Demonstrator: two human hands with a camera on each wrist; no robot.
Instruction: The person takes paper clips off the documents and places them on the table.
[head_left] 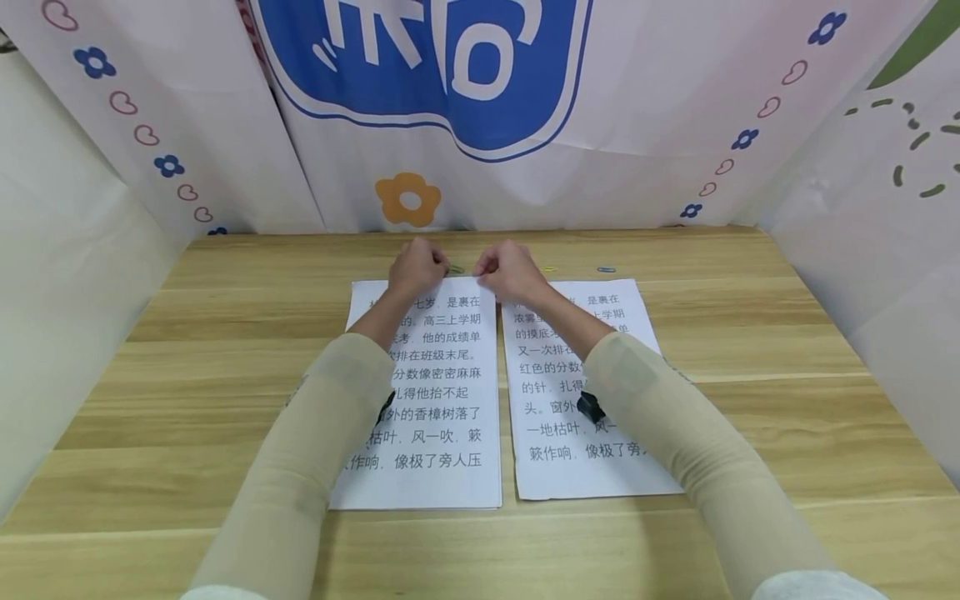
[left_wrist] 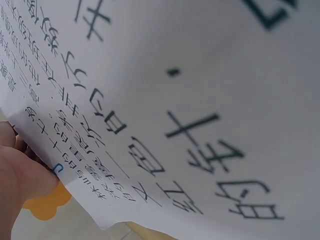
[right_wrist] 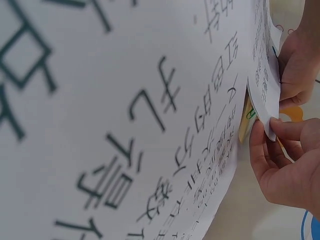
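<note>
Two sets of printed paper lie side by side on the table: the left sheets (head_left: 450, 487) and the right sheets (head_left: 592, 482). At the top edge of the left sheets, my left hand (head_left: 417, 268) pinches a blue paper clip (left_wrist: 59, 168), whose loop shows on the page beside the thumb. The rest of that clip is hidden by the fingers. My right hand (right_wrist: 295, 167) pinches the top right corner of the same sheets between thumb and fingers, lifting it slightly. A green paper clip (head_left: 456, 269) lies on the table between the hands.
Beyond the right sheets lie a yellow paper clip (head_left: 549, 269) and another blue paper clip (head_left: 606, 269). The wooden table (head_left: 750, 358) ends at a printed backdrop (head_left: 637, 183). My forearms cover part of both pages.
</note>
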